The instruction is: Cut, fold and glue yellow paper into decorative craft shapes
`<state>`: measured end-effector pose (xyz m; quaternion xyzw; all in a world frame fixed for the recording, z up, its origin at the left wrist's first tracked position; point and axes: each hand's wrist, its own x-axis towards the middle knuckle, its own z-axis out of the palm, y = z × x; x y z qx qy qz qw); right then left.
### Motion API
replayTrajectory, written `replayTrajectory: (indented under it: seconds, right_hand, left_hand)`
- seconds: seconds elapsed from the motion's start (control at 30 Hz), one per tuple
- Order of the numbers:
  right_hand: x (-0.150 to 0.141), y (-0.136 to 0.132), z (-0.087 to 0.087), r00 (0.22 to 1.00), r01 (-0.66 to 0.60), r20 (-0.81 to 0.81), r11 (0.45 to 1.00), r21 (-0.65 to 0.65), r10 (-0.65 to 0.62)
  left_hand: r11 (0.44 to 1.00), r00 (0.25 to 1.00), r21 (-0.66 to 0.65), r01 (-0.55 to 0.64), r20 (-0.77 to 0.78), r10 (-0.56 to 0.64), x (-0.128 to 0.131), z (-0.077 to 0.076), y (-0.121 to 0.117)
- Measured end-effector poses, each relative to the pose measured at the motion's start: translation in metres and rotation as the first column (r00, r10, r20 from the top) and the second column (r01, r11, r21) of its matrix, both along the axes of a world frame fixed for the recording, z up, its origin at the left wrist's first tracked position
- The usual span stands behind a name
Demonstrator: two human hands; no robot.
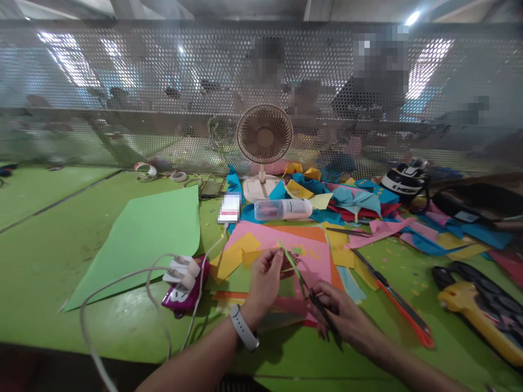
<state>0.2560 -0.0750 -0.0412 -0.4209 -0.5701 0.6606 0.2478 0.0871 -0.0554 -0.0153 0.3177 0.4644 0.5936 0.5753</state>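
My left hand (pixel 265 275), with a pale band on the wrist, pinches a small green paper strip (pixel 291 257) between thumb and fingertips. My right hand (pixel 337 307) is wrapped round the handles of dark scissors (pixel 322 311), whose blades point up and left at the strip. How far the blades are apart is hard to see. Below both hands lies a stack of coloured paper with a pink sheet (pixel 312 238) on top, strewn with tiny yellow-green scraps. Yellow paper pieces (pixel 231 261) lie just left of the left hand.
A large green sheet (pixel 151 239) covers the left side. Plug adapters on a purple box (pixel 186 296) trail white cables. Behind are a fan (pixel 265 136), a phone (pixel 229 207) and a bottle (pixel 283 209). An orange-handled tool (pixel 402 310) and yellow-black tool (pixel 476 310) lie right.
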Motion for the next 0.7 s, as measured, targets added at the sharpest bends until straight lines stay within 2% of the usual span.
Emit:
replayTrajectory:
  seconds: [0.3,0.7]
  right_hand:
    - [0.0002,0.0009,0.0003,1.0,0.009,-0.004,1.0,0.011,-0.009]
    - [0.0019,0.0011,0.0027,1.0,0.001,-0.031,1.0,0.008,-0.001]
  left_hand:
    - [0.996,0.996,0.091,0.024,-0.083,-0.017,-0.0023,0.0026,-0.0015]
    - [0.977,0.984,0.195,0.088,-0.171,-0.054,-0.0044,-0.003,0.0013]
